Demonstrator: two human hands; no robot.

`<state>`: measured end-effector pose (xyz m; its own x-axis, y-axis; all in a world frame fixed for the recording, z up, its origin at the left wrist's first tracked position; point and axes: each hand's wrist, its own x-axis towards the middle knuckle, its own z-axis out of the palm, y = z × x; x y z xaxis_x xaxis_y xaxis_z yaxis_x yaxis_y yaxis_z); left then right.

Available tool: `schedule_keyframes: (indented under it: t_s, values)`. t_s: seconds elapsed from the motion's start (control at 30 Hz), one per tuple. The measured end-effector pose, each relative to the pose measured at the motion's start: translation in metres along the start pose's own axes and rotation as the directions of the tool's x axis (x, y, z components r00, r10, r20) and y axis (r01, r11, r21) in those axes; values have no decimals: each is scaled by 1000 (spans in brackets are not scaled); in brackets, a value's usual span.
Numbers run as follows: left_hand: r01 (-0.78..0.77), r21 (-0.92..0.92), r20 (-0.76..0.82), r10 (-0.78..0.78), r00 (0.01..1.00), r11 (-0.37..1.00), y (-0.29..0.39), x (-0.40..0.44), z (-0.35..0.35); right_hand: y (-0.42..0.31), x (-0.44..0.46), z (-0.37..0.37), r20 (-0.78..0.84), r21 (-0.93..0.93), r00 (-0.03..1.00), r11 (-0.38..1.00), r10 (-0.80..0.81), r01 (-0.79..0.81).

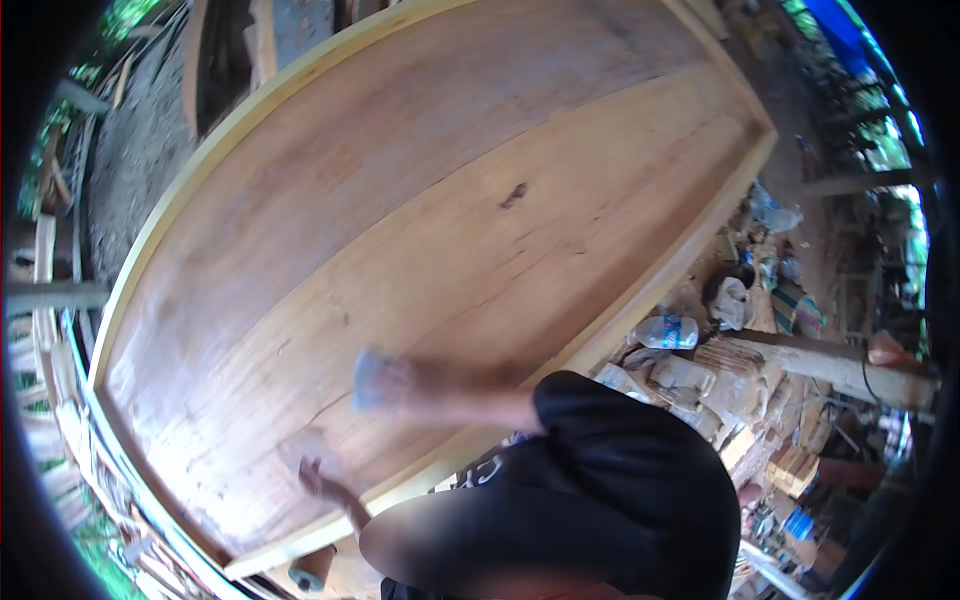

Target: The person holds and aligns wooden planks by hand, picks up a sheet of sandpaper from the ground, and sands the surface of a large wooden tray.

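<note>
A large wooden panel [430,240] with a raised pale rim lies before me. My right hand [400,388] is over its lower part, blurred by motion, closed on a bluish-grey pad [370,380] that is against or just above the wood. Lower left, my left hand [318,478] is over the panel near its front rim, fingers apart and holding nothing that I can see. A pale, faint patch shows on the wood just beyond its fingertips. Black sleeves cover my upper arms.
A plastic bottle [667,332] and mixed litter lie on the ground at the right, beside a wooden beam [830,362]. A cylindrical object [312,568] sits below the panel's front rim. Planks [262,40] stand beyond the far rim.
</note>
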<state>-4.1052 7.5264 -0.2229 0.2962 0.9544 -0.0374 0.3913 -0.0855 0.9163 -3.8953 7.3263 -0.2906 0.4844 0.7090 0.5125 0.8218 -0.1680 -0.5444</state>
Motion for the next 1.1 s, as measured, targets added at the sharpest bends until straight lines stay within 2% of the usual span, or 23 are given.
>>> schedule_keyframes:
  t_s: [0.03, 0.07, 0.1, 0.13, 0.2, 0.23, 0.27, 0.33, 0.4, 0.53, 0.57, 0.6, 0.67, 0.7, 0.73, 0.77, 0.8, 0.87, 0.93, 0.97, 1.03, 1.07, 1.1]
  values:
    - [103, -36, 56, -101, 993, 994, 85, -16, 46, 35, 7, -19, -258, -23, 963, 996, 73, -82]
    - [64, -225, 183, -23, 983, 972, 113, -21, 73, 60, 28, -96, -111, -276, 982, 944, 156, -181]
    - [208, -312, 266, -125, 956, 927, 163, -34, 98, 98, 27, -145, 65, -433, 936, 855, 345, -285]
    - [331, -406, 322, -205, 924, 852, 224, -49, 123, 142, 18, -183, -8, -437, 919, 825, 394, -358]
    - [411, -555, 582, -16, 813, 723, 299, -60, 136, 231, 2, -260, -155, -419, 862, 758, 482, -499]
    - [420, -617, 650, 130, 749, 665, 327, -63, 139, 249, -8, -291, -299, -559, 810, 596, 504, -577]
    - [445, -692, 670, 276, 689, 568, 353, -68, 139, 264, -13, -289, -285, -554, 813, 606, 507, -572]
    - [565, -734, 679, 426, 598, 377, 400, -82, 137, 273, -12, -278, -637, -543, 509, 131, 579, -829]
    - [643, -703, 706, 412, 576, 305, 438, -92, 131, 208, 6, -223, -235, -539, 837, 650, 494, -535]
    - [857, -496, 783, 496, 375, 136, 471, -110, 129, 20, -30, -90, 365, -335, 901, 936, 233, -107]
    - [856, -493, 793, 485, 369, 156, 470, -115, 127, -9, -32, -115, 541, 148, 840, 987, -30, -61]
    - [918, -377, 789, 561, 249, 122, 469, -119, 123, -6, -40, -123, 532, 164, 846, 984, -33, -65]
    - [926, -375, 730, 630, 266, 44, 457, -134, 111, 32, -55, -147, 316, 14, 946, 997, -74, 73]
    - [930, -368, 698, 662, 273, 5, 450, -142, 104, 51, -63, -175, 362, -172, 926, 984, 107, -47]
    - [933, -353, 725, 649, 230, 63, 450, -145, 94, 80, -71, -200, 243, 85, 829, 840, 504, -536]
    - [928, -365, 722, 652, 231, 75, 448, -151, 86, 115, -75, -240, 144, -155, 926, 932, 349, -327]
    - [923, -376, 719, 656, 232, 86, 446, -158, 79, 145, -79, -281, 127, -335, 925, 893, 359, -301]
    - [859, -485, 726, 623, 292, 163, 445, -168, 65, 186, -104, -306, 34, -445, 924, 834, 380, -327]
    - [769, -596, 717, 585, 379, 231, 444, -180, 51, 259, -142, -343, -194, -537, 840, 661, 507, -523]
    - [769, -609, 670, 642, 371, 191, 442, -187, 46, 262, -142, -327, -179, -528, 855, 686, 487, -502]
    - [719, -659, 639, 670, 378, 223, 434, -202, 28, 263, -137, -304, -210, -440, 692, 565, 691, -698]
    - [662, -688, 658, 640, 398, 296, 429, -210, 13, 179, -88, -279, -216, -579, 772, 559, 598, -594]
    - [651, -704, 639, 653, 406, 285, 424, -214, 12, 125, -59, -257, -75, -525, 853, 706, 517, -475]
